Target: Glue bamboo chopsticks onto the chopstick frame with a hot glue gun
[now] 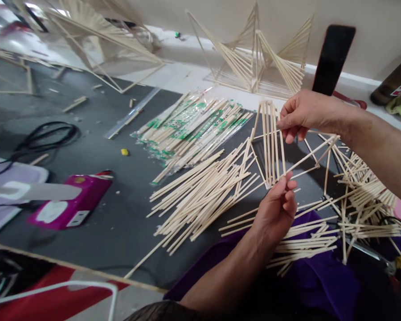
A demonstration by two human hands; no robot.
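Above the dark mat, both hands' fingers (left (pixel 277 209), right (pixel 300 116)) pinch a stick frame (pixel 272 142).

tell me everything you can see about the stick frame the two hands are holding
The stick frame is built of thin pale wooden sticks, like chopsticks: several near-parallel sticks stand close together, with longer ones angling off to the right into an open lattice. It is held tilted above the dark mat. The right hand pinches its upper end, the left hand grips its lower end. Loose sticks lie beneath it.
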